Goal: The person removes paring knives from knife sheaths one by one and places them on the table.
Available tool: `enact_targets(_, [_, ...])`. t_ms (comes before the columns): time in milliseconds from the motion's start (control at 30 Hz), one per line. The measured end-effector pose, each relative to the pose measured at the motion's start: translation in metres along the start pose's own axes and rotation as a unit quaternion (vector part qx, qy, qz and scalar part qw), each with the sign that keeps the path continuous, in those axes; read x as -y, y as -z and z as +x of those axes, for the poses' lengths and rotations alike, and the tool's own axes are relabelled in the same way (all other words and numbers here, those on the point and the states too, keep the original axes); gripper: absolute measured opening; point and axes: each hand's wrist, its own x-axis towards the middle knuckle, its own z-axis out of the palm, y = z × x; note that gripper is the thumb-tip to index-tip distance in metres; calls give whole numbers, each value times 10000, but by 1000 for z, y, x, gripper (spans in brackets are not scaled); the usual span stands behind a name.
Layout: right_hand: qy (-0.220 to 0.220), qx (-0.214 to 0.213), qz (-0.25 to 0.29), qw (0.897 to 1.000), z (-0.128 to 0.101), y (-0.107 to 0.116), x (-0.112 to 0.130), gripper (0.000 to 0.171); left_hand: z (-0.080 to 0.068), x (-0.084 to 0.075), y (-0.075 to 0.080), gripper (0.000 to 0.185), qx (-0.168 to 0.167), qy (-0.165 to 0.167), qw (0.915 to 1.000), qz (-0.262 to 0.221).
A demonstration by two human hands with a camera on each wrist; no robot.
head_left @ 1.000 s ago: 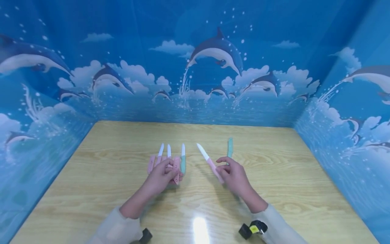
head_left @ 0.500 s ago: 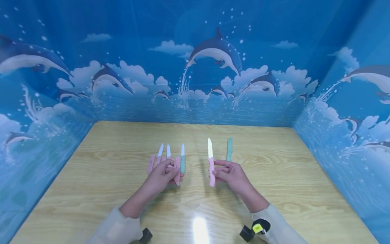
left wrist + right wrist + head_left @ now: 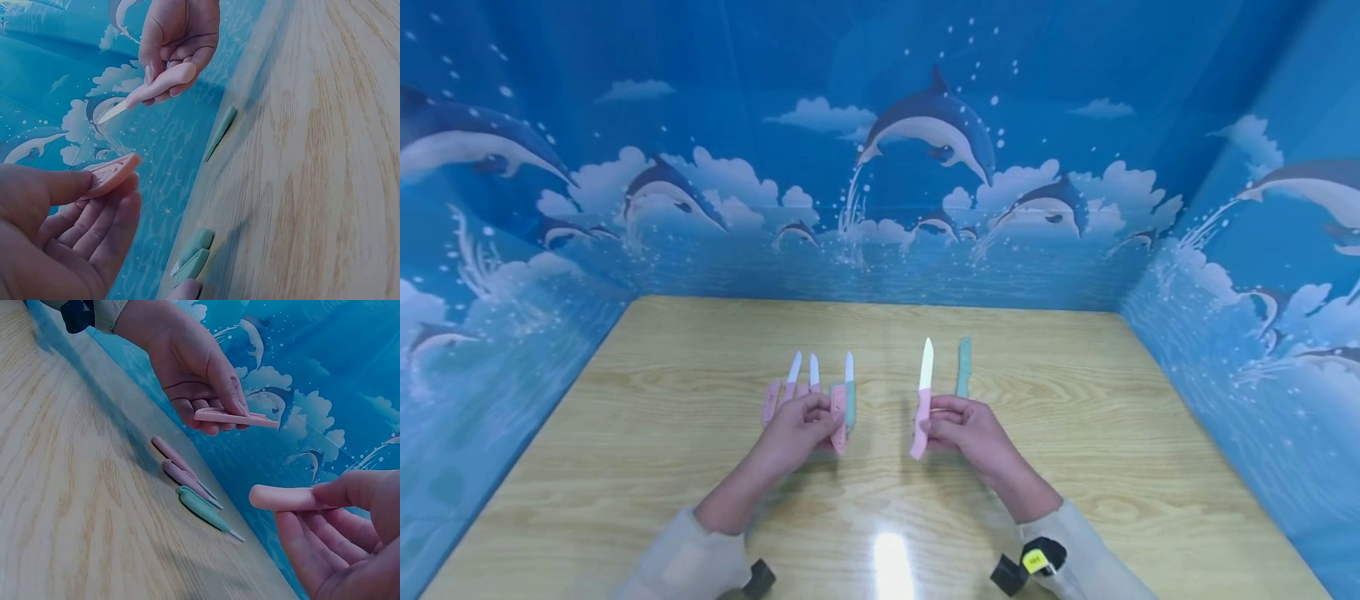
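Note:
My left hand (image 3: 797,432) pinches a pink knife sheath (image 3: 838,417) between thumb and fingers, raised above the table. In my right hand (image 3: 970,433) is a pink-handled knife (image 3: 923,408), its pale blade pointing away from me. Both items are held apart, roughly side by side. Beyond the left hand lie two pink-handled knives (image 3: 172,456) and a green-handled knife (image 3: 850,392), with a green sheath (image 3: 191,266) beside the green knife. Another pink sheath (image 3: 771,404) is at the far left of this row. The left hand partly hides the row.
A slim green piece (image 3: 964,367) lies beyond my right hand; its near end is hidden in the head view. The wooden table (image 3: 1060,375) meets a blue dolphin-print curtain (image 3: 722,250) at the back and sides.
The knife in my right hand has turned from slanting left to nearly upright in the head view, now leaning slightly right. The left hand keeps its grip on the pink sheath, tilted slightly.

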Motion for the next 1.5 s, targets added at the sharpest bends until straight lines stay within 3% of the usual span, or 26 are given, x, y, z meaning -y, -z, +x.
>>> enact_targets(233, [9, -24, -110, 9999, -1, -2, 1, 45, 0, 1, 0, 26, -280, 41, 9994, 216])
enact_targets(400, [-7, -4, -227, 9997, 0, -3, 1, 45, 3, 3, 0, 25, -255, -76, 9987, 445])
enact_targets(567, [-42, -46, -304, 9995, 3, -5, 1, 43, 9, 4, 0, 19, -184, -38, 9983, 547])
enact_targets(867, [-32, -168, -508, 9986, 15, -11, 2, 35, 25, 3, -4, 22, -537, -122, 9939, 956])
enact_targets(1033, [-27, -191, -620, 9979, 23, -16, 5, 28, 31, 3, -5, 25, -580, 2, 9925, 1079])
enact_targets(1267, [31, -133, -711, 9974, 37, -24, 9, 32, 39, 6, -5, 27, -651, 204, 9889, 1321])
enact_targets(1500, [-3, -470, -1100, 9928, 52, -31, 8, 24, 50, 6, -6, 49, -719, 168, 9853, 1540])
